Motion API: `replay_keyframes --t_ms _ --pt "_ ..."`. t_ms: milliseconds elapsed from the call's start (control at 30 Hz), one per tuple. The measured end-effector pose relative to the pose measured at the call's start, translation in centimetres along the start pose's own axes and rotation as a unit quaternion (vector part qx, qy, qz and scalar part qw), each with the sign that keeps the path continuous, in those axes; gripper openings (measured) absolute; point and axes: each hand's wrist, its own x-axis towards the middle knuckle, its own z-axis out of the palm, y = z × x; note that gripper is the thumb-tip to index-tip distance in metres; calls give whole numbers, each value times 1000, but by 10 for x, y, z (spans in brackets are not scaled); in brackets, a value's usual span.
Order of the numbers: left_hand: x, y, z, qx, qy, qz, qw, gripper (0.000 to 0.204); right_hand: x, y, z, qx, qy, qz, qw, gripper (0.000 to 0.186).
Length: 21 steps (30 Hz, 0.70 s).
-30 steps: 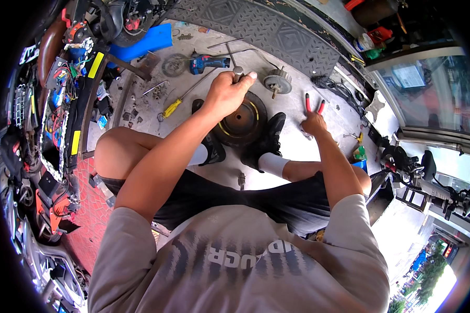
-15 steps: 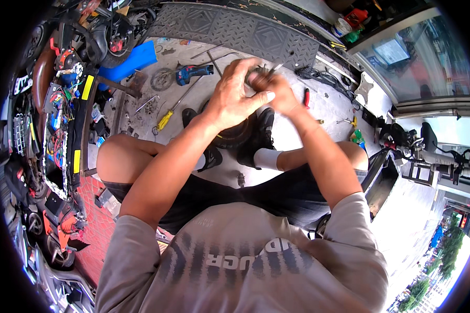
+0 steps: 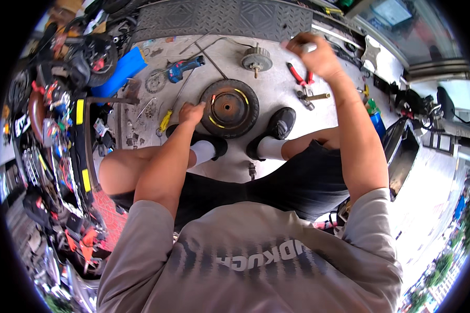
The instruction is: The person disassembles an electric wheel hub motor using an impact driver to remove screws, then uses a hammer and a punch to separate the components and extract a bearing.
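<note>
A small wheel (image 3: 228, 107), with a black tyre round a rusty rim with yellow marks, sits on the floor between my feet. At its left edge is my left hand (image 3: 191, 112), fingers curled in against the tyre. My right hand (image 3: 316, 54) is raised at the upper right, smeared by motion, its fingers closed. Something pale and greyish shows at its fingers, too blurred to name. Below it lie red-handled pliers (image 3: 297, 75) and a hammer (image 3: 314, 98). A hub motor (image 3: 256, 59) with a protruding axle stands beyond the wheel.
A yellow-handled screwdriver (image 3: 165, 121) and a blue power tool (image 3: 185, 68) lie left of the wheel. Across the far side runs a ribbed dark ramp mat (image 3: 219, 21). Scooter parts and wiring (image 3: 62, 167) crowd the left; a glass door (image 3: 407, 31) stands far right.
My hands have parted. The left has come down to the wheel's edge; the right has moved up and to the right. The wheel and hub motor are now uncovered.
</note>
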Motion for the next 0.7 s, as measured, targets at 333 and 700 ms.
replay_keyframes --t_ms 333,700 --pt "42 -33 74 -333 -120 -223 908 87 -28 55 90 -240 -328 -21 913 43" --pt "-2 -7 23 -381 -230 -190 875 92 39 7 94 -144 -347 -55 925 64"
